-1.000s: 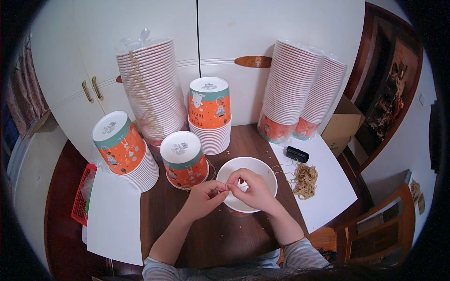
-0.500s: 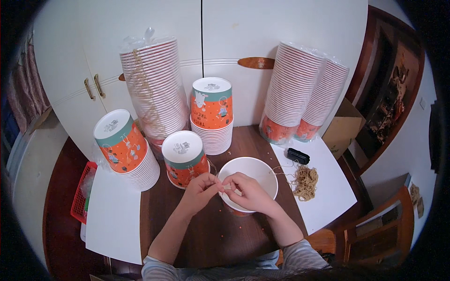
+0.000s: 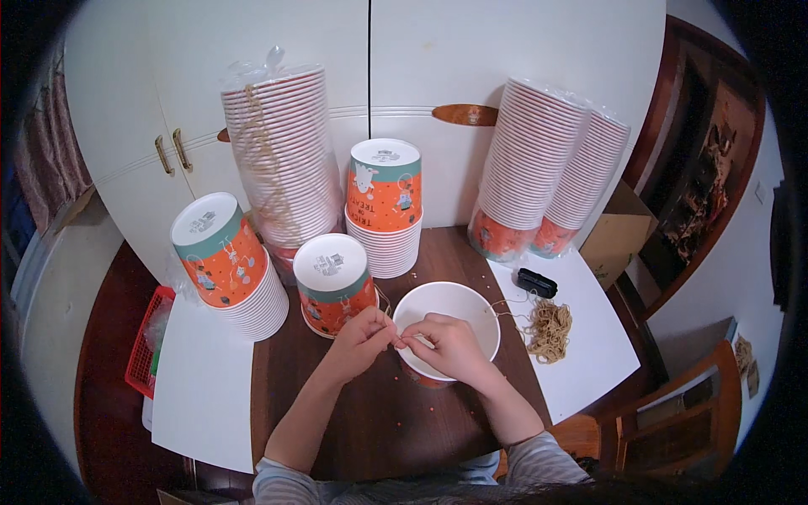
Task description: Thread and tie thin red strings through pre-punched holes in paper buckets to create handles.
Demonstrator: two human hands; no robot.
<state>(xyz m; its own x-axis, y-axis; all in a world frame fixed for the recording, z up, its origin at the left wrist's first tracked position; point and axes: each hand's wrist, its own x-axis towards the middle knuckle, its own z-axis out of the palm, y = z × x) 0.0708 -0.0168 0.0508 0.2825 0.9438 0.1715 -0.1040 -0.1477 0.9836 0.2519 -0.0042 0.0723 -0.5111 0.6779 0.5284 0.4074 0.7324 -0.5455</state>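
An open paper bucket (image 3: 459,303), white inside, stands upright in front of me. My left hand (image 3: 364,343) and my right hand (image 3: 448,343) meet fingertip to fingertip over its near left rim. Both are closed in a pinch on a thin tan cord, which the fingers mostly hide. The cord runs over the bucket's right rim to a loose tan heap of cord (image 3: 550,334). Just left of the bucket stands an upside-down orange and green paper bucket (image 3: 335,311), with a bit of cord at its right side.
Upside-down bucket stacks stand at the left (image 3: 223,265) and centre back (image 3: 385,206). Tall plastic-wrapped stacks rise back left (image 3: 282,160) and back right (image 3: 530,160). A black oblong object (image 3: 536,283) lies beside the cord heap. A wooden chair (image 3: 673,412) is at the right.
The view has shifted slightly. My hands stay together over the bucket's left rim, with the right fingers drawn a little closer to the left fingertips.
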